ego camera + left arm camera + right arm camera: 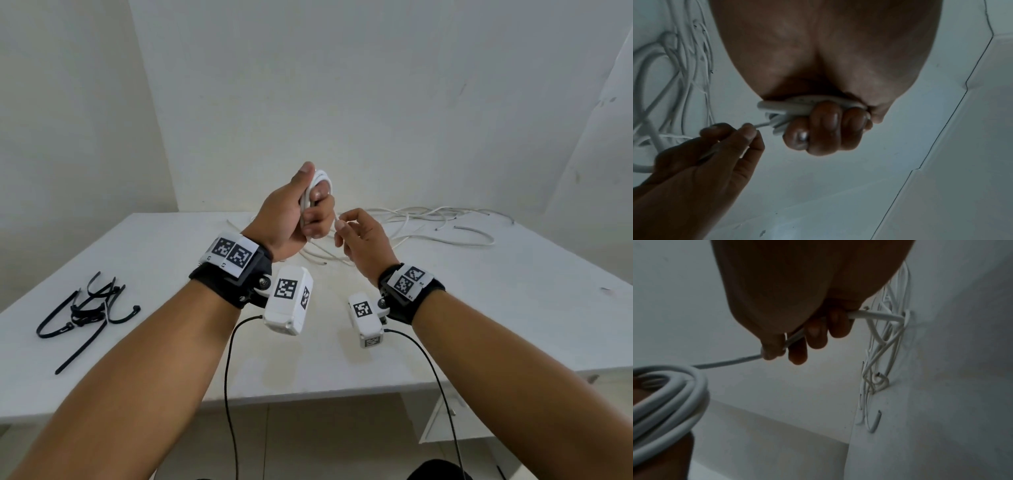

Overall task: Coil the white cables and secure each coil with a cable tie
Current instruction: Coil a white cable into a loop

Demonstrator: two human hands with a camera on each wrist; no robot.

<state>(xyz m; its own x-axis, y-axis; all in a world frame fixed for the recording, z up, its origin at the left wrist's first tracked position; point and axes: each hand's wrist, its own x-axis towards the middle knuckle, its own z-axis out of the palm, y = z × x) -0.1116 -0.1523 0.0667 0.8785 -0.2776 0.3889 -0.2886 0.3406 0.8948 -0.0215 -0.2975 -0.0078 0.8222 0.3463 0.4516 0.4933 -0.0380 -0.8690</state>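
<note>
My left hand [301,212] is raised above the white table [171,260] and grips a small coil of white cable [322,178], the loops showing above the thumb. In the left wrist view the fingers curl round the coil [797,105]. My right hand [359,236] is just to its right and pinches the free run of the same cable [731,361] between thumb and fingers. The strand leads from the coil [674,389] through that hand and on to the table. A heap of loose white cables [428,222] lies behind the hands.
Several black cable ties [89,311] lie in a heap at the table's left front. Black leads [229,377] hang from the wrist cameras over the table's front edge. White walls close in behind and on both sides.
</note>
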